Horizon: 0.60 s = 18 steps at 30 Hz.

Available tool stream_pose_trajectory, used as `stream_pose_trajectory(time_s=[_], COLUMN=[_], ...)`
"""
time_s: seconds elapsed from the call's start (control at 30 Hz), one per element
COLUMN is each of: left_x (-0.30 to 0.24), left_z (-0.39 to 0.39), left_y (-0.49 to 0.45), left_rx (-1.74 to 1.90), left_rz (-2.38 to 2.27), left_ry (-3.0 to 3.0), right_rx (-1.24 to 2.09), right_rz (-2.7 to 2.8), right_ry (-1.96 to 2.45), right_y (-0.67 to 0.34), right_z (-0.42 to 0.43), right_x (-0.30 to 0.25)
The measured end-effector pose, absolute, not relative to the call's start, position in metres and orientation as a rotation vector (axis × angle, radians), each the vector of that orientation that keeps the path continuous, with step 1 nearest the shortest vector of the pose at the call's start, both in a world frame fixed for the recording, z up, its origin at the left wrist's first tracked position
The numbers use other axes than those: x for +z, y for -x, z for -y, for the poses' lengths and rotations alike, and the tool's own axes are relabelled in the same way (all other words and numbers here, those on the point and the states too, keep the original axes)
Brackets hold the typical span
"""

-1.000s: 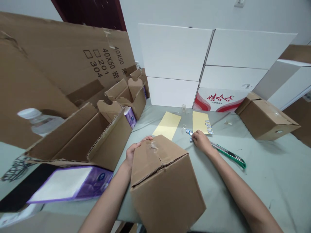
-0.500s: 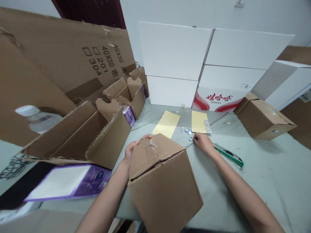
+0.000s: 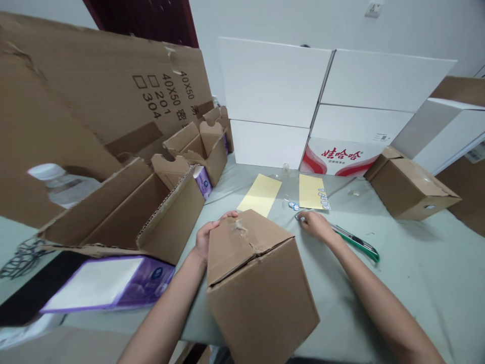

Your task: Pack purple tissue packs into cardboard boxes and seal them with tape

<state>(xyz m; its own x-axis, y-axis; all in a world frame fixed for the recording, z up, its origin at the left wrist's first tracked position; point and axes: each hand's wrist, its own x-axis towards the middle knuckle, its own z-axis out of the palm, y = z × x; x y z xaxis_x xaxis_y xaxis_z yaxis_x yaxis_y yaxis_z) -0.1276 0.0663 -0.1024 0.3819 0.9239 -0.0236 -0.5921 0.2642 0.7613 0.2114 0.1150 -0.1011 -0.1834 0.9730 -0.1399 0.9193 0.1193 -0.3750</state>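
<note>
A closed brown cardboard box stands tilted at the table's near edge, with clear tape across its top. My left hand grips its far left side, fingers over the top edge. Out beyond the box, my right hand has thumb and forefinger pinched on a small blue-and-white sticker at the tabletop. Several similar stickers lie just past the fingertips, beside a yellow sheet with more along its right edge. A green utility knife rests by my right wrist.
Another yellow sheet lies left of the stickers. Open cardboard boxes line the left side, near a purple tissue pack and a plastic bottle. White boxes form the back; a brown box sits right.
The sticker at my right fingertips is now tilted up into the pinch, where before it lay flatter. The box under my left hand has shifted slightly right.
</note>
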Motion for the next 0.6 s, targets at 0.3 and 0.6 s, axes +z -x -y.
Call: stream_pose_trajectory(time_s=[0.3, 0.6], left_x=[-0.121, -0.113], left_z=[-0.072, -0.073], left_y=[0.134, 0.131], left_rx=[1.079, 1.133], left_rz=[-0.432, -0.462], left_ry=[-0.727, -0.732], right_rx=[0.704, 0.505], right_rz=[1.780, 1.736], right_ry=[1.542, 0.929], right_y=[-0.231, -0.159], right_z=[-0.070, 0.078], right_x=[-0.048, 0.035])
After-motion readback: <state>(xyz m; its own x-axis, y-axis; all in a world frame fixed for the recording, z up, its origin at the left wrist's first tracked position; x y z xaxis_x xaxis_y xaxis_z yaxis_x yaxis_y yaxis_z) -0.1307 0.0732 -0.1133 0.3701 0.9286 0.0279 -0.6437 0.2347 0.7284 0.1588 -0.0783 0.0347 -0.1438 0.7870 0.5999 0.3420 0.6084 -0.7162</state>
